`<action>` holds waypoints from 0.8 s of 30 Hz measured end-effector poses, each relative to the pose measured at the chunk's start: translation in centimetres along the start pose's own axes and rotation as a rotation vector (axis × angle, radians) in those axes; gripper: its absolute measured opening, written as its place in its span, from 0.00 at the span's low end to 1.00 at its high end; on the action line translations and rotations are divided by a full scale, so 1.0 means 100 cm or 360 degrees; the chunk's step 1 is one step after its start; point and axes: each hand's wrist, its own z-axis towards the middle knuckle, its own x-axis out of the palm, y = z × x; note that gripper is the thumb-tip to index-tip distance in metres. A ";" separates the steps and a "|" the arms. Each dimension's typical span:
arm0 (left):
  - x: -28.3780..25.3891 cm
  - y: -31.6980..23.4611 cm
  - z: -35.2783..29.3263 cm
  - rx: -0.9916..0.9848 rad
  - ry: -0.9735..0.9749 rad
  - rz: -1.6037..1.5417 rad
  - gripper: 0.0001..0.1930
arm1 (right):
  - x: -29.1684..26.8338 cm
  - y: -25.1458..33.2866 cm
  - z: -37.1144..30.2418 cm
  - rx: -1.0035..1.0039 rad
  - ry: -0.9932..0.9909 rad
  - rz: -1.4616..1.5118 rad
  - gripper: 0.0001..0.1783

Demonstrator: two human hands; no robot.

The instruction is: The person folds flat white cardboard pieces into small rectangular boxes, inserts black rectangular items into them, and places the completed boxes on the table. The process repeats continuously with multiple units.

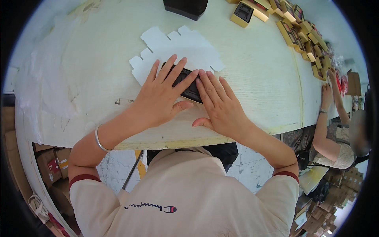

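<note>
A small box with a black moulded plastic insert (190,93) lies on the table near its front edge, a thin gold rim showing on its near side. My left hand (158,96) rests on it, fingers spread over the left part of the insert. My right hand (222,103) lies across its right end, fingers stretched out and close together. The two hands nearly meet at the left index fingertip. Beneath and beyond them is a flat white die-cut card blank (177,45) with notched edges. My palms hide parts of the box.
A black container (185,8) stands at the far edge. One gold box with a black insert (242,14) sits far right, beside many gold boxes (306,39). Another person's arms (325,98) reach in there. Clear plastic film (43,87) covers the table's left side.
</note>
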 end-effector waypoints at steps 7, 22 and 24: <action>-0.002 0.016 0.000 -0.0014 0.0090 -0.0875 0.39 | 0.011 -0.009 0.005 0.0080 -0.0248 0.0450 0.34; -0.025 0.001 -0.038 -0.0116 0.0230 -0.0195 0.39 | -0.018 -0.070 0.012 0.0050 -0.0395 0.0484 0.29; -0.027 0.007 -0.035 -0.0111 0.0268 -0.0305 0.34 | -0.013 -0.021 0.009 -0.0226 -0.0224 0.0529 0.30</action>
